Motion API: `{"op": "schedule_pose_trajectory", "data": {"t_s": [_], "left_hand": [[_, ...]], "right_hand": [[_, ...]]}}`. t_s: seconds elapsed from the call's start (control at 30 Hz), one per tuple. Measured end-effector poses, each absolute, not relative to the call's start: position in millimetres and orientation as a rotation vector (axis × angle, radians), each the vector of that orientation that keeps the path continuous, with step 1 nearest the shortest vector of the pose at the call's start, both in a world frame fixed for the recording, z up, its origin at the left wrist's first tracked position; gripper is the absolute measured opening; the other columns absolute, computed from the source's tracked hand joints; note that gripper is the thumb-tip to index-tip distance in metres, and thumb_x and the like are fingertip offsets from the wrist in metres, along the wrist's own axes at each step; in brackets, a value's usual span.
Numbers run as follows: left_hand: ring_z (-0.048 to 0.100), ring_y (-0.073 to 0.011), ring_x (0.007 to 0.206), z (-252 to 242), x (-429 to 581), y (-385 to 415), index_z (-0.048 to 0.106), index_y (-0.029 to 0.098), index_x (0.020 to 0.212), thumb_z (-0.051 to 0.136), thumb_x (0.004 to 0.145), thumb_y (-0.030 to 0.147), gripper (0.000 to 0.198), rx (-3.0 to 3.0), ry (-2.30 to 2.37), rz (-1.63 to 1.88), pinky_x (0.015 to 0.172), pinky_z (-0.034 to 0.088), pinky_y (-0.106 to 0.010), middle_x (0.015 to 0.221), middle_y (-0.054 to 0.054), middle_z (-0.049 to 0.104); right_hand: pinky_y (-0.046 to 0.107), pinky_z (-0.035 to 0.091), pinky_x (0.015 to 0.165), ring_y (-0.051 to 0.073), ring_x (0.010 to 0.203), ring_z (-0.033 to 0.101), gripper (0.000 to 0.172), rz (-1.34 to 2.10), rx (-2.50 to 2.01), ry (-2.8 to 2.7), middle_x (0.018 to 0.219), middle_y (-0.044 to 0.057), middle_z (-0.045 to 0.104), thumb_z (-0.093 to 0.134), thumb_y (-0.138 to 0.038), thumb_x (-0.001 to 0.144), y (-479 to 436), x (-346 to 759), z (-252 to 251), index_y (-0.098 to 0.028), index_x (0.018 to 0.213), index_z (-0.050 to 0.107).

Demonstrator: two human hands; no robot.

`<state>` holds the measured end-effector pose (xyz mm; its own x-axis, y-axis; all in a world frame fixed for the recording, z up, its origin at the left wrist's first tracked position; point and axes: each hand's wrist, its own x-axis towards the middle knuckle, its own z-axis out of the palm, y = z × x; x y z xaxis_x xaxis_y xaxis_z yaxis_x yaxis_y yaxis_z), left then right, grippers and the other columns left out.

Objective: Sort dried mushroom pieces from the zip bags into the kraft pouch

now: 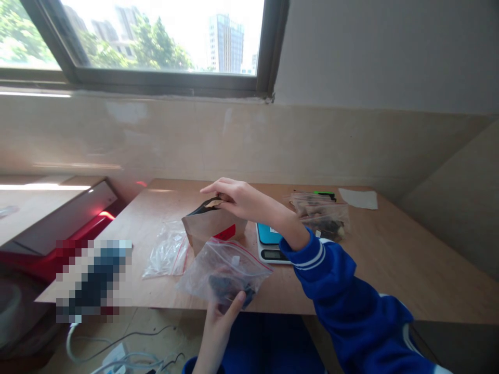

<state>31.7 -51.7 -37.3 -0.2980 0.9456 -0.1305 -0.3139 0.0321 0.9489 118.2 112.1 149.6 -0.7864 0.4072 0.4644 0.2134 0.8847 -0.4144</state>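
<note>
your right hand [244, 200] is half closed, pinching the open top of a paper bag [212, 226] just left of the scale [268, 244]. your left hand [222, 322] grips a zip bag [224, 275] of dark pieces [228, 287] in front of the scale. a flat zip bag [167, 252] lies further left; filled zip bags [322, 215] lie behind it.

pouch [208, 227]: matt kraft paper | zip bag [224, 275]: glossy clear plastic | tabletop [390, 270]: smooth, probably plywood
</note>
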Motion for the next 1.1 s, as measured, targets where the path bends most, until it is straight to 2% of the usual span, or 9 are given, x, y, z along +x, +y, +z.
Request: {"op": "schedule_pose_trajectory", "data": {"t_s": [0.17, 0.3, 0.47, 0.6, 0.7, 0.8, 0.87, 0.97, 1.1], "left_hand": [[0.06, -0.0291, 0.114, -41, 33, -52, 0.063, 0.017, 0.105, 0.08, 0.062, 0.043, 0.054, 0.691, 1.259, 1.498, 0.103, 0.043, -0.039, 0.111, -0.01, 0.069], [0.059, -0.0285, 0.116, -40, 35, -53, 0.062, 0.018, 0.111, 0.081, 0.061, 0.042, 0.058, 0.649, 1.234, 1.518, 0.104, 0.042, -0.039, 0.117, -0.009, 0.068], [0.062, -0.0284, 0.113, -31, 34, -53, 0.059, 0.019, 0.121, 0.079, 0.064, 0.042, 0.064, 0.662, 1.196, 1.51, 0.1, 0.046, -0.039, 0.119, -0.01, 0.067], [0.061, -0.0298, 0.115, -29, 32, -51, 0.059, 0.019, 0.121, 0.08, 0.063, 0.042, 0.066, 0.688, 1.203, 1.515, 0.101, 0.046, -0.039, 0.121, -0.011, 0.067], [0.058, -0.0303, 0.118, -33, 32, -51, 0.057, 0.02, 0.125, 0.08, 0.064, 0.041, 0.069, 0.68, 1.21, 1.527, 0.102, 0.045, -0.04, 0.124, -0.011, 0.065], [0.058, -0.0297, 0.119, -39, 32, -53, 0.052, 0.023, 0.131, 0.078, 0.066, 0.042, 0.073, 0.694, 1.192, 1.513, 0.102, 0.046, -0.041, 0.125, -0.01, 0.064], [0.056, -0.0298, 0.121, -45, 31, -54, 0.05, 0.024, 0.134, 0.077, 0.067, 0.043, 0.074, 0.748, 1.17, 1.506, 0.102, 0.045, -0.042, 0.127, -0.01, 0.063], [0.048, -0.0317, 0.129, -53, 27, -55, 0.049, 0.023, 0.135, 0.076, 0.068, 0.046, 0.076, 0.859, 1.165, 1.512, 0.105, 0.042, -0.042, 0.135, -0.013, 0.056], [0.042, -0.0347, 0.133, -64, 21, -56, 0.049, 0.02, 0.134, 0.072, 0.067, 0.055, 0.079, 0.902, 1.25, 1.494, 0.109, 0.036, -0.046, 0.142, -0.015, 0.049]], "right_hand": [[0.033, 0.052, 0.092, 0.016, 0.101, 0.062, 0.04, 0.696, -0.422, -2.375, 0.118, 0.007, 0.062, 0.064, -0.011, 0.083, 119, 122, 142, -0.017, 0.122, 0.057], [0.034, 0.049, 0.099, 0.018, 0.111, 0.061, 0.036, 0.858, -0.37, -2.277, 0.124, 0.008, 0.061, 0.067, -0.018, 0.083, 126, 124, 136, -0.017, 0.119, 0.059], [0.034, 0.05, 0.094, 0.017, 0.107, 0.06, 0.019, 0.779, -0.419, -2.144, 0.112, 0.007, 0.064, 0.054, -0.025, 0.092, 117, 129, 136, -0.018, 0.108, 0.064], [0.031, 0.053, 0.085, 0.014, 0.091, 0.063, 0.014, 1.079, -0.373, -2.073, 0.096, 0.006, 0.065, 0.047, -0.021, 0.095, 95, 148, 143, -0.015, 0.097, 0.06], [0.028, 0.054, 0.075, 0.013, 0.083, 0.064, 0.017, 1.373, -0.397, -2.287, 0.091, 0.005, 0.065, 0.04, -0.018, 0.096, 78, 168, 141, -0.014, 0.102, 0.055], [0.026, 0.052, 0.074, 0.015, 0.087, 0.065, 0.02, 1.309, -0.542, -2.618, 0.095, 0.006, 0.067, 0.041, -0.013, 0.094, 65, 180, 128, -0.015, 0.105, 0.058], [0.026, 0.051, 0.078, 0.016, 0.091, 0.065, 0.023, 1.205, -0.624, -2.704, 0.099, 0.006, 0.068, 0.042, -0.011, 0.093, 58, 181, 116, -0.016, 0.105, 0.061], [0.028, 0.049, 0.085, 0.018, 0.099, 0.064, 0.025, 1.256, -0.642, -2.674, 0.109, 0.008, 0.067, 0.049, -0.015, 0.091, 53, 178, 99, -0.016, 0.114, 0.06], [0.029, 0.046, 0.097, 0.02, 0.114, 0.058, 0.051, 1.423, -0.528, -2.596, 0.125, 0.009, 0.06, 0.066, -0.025, 0.084, 50, 173, 83, -0.017, 0.131, 0.05]]}}
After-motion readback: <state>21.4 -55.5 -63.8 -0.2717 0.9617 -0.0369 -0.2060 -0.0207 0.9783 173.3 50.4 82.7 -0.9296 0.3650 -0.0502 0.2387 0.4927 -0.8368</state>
